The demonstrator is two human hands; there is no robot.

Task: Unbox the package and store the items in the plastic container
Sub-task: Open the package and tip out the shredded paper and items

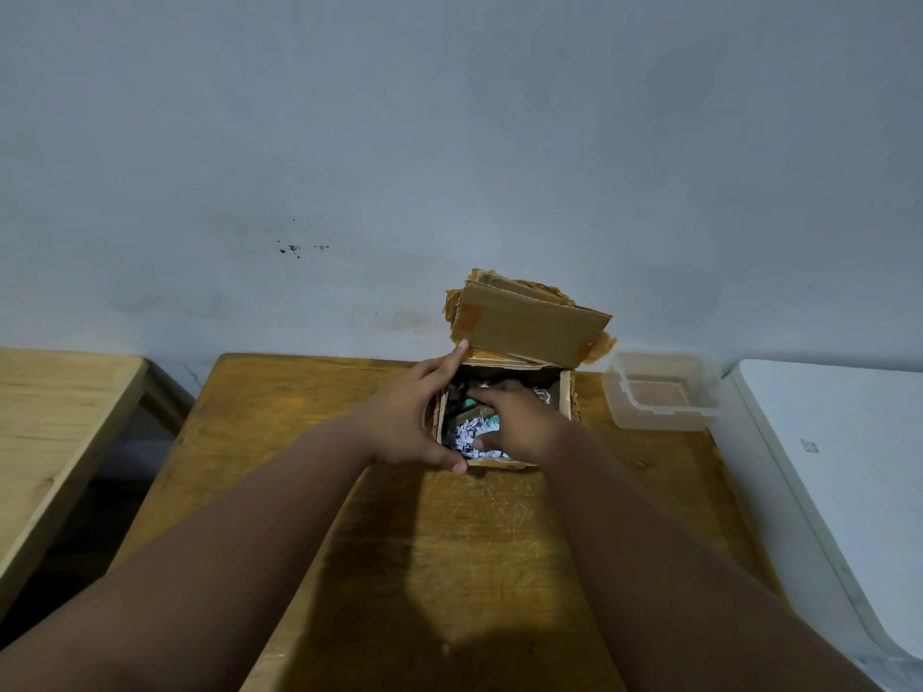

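Note:
An open cardboard box (567, 392) stands on the brown wooden table (449, 541), its flaps (524, 322) folded up against the wall. Inside lie shredded white paper (467, 434) and dark and teal items (469, 403), partly hidden. My left hand (409, 417) holds the box's left side, with the fingers along the far corner and the thumb at the near edge. My right hand (514, 417) reaches down into the box with fingers curled among the contents; what it grips is hidden. A clear plastic container (662, 392) sits empty to the right of the box.
A lighter wooden table (55, 417) stands to the left across a dark gap. A white surface (839, 452) borders the table on the right. The grey wall rises directly behind the box.

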